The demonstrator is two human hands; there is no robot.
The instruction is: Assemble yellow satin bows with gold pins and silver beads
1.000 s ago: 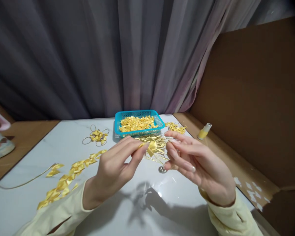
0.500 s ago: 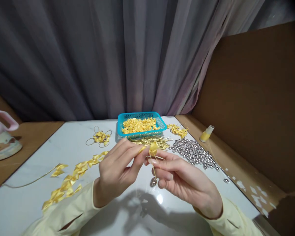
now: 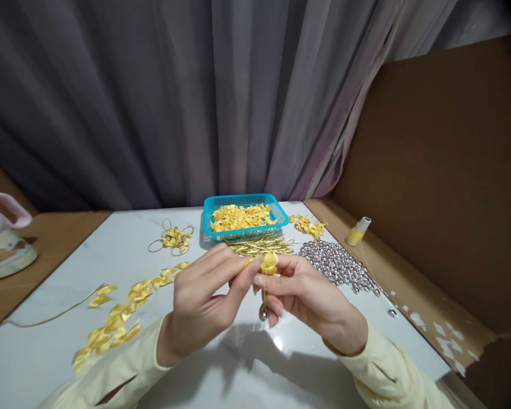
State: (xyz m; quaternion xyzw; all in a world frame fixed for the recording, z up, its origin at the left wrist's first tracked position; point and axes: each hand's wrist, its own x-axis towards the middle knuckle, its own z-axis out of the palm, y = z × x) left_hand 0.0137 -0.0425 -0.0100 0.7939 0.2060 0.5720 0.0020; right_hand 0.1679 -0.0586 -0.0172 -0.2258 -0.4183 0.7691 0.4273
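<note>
Thumb and fingers of my left hand (image 3: 208, 292) are closed on a yellow ribbon bow (image 3: 269, 263) held above the table. My right hand (image 3: 313, 298) is pinched just below the bow, with its thumb tip at the thin yellow thread (image 3: 264, 292); its fingers partly hide the grip. From that thread hangs a shiny silver bead (image 3: 263, 312), close to the lower fingers of my right hand. Beyond my hands lies a bundle of gold cords (image 3: 262, 245), and right of them a heap of silver beads (image 3: 338, 262).
A blue basket (image 3: 208, 218) of yellow bows stands at the back. Loose bows (image 3: 119, 315) form a row on the left, near a finished-looking cord cluster (image 3: 175, 240). More bows (image 3: 310, 227), a thread spool (image 3: 358, 232) and a pink-handled mug (image 3: 6, 253) flank the white table.
My right hand has moved left and slightly up, closer to the bow and my left hand. The bead hangs slightly higher and further left. My left hand has barely moved.
</note>
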